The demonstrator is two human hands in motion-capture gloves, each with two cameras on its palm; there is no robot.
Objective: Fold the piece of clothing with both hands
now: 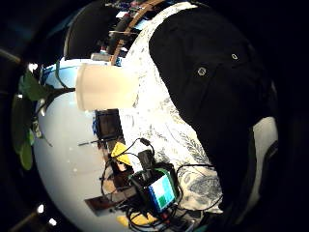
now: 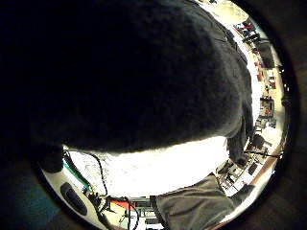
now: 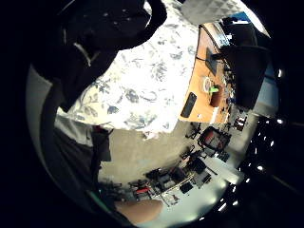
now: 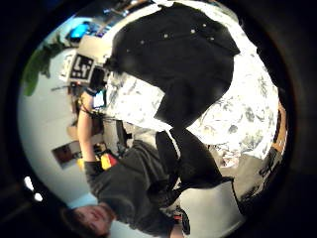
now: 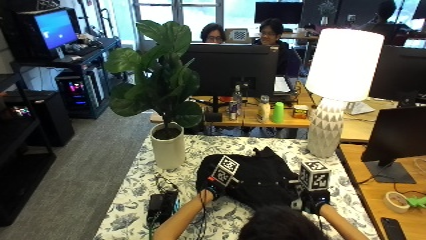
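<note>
Up off the table, the left hand (image 5: 214,189) is raised at the near left edge of the black garment (image 5: 256,177), its forearm reaching forward from the person's body. The left thumb side palm view is almost filled by dark cloth, so the fabric lies close against that palm, but whether the fingers curl round it cannot be told. Across from it, the right hand (image 5: 314,199) is lifted at the garment's near right edge, forearm likewise extended; its finger pose cannot be told either. Between the two hands the garment lies bunched on the floral tablecloth (image 5: 140,195), and the right thumb side palm view shows its snap buttons and a sleeve hanging down toward the person. Beyond the left hand stands a potted plant (image 5: 166,105); beyond the right hand, a white lamp (image 5: 336,80).
</note>
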